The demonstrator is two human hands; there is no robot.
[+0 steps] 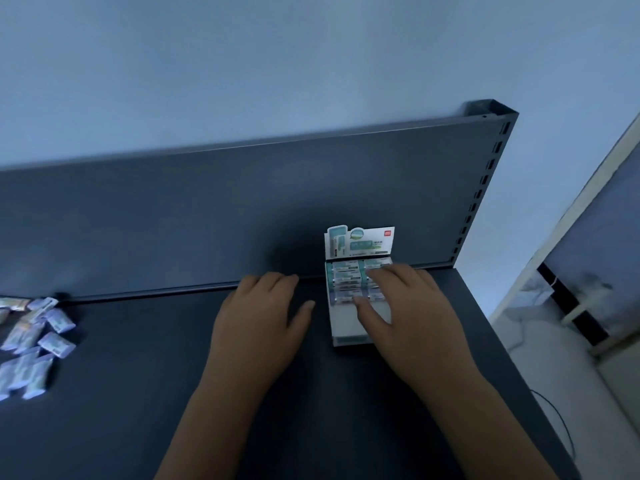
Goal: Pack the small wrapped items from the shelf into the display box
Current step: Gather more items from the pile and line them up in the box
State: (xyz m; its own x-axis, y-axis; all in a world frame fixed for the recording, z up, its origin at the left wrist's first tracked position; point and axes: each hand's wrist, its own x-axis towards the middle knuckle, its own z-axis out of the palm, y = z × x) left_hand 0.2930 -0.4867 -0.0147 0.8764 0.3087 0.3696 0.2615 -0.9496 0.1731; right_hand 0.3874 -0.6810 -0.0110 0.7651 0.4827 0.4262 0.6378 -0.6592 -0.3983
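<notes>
Looking down through the head camera, I see a dark grey metal shelf (173, 393) filling most of the view, with its upright back panel (207, 220) behind and a slotted post (485, 181) at the right end.

My left hand (263, 323) lies palm down on the shelf just left of the box. Its fingers (277, 282) are straight and close together, the thumb is splayed towards the box, and it holds nothing.

My right hand (412, 317) reaches over the display box (343, 323). Its fingers (384, 271) are spread, with the tips resting on the packed items. It pinches nothing that I can make out.

The display box sits on the shelf against the back panel, towards the right end, with its printed header card (360, 241) standing upright. Small wrapped items (344, 273) fill the far part in two columns, and the near part shows bare white floor.

A loose pile of wrapped items (34, 344) lies on the shelf at the far left, well apart from the box.
</notes>
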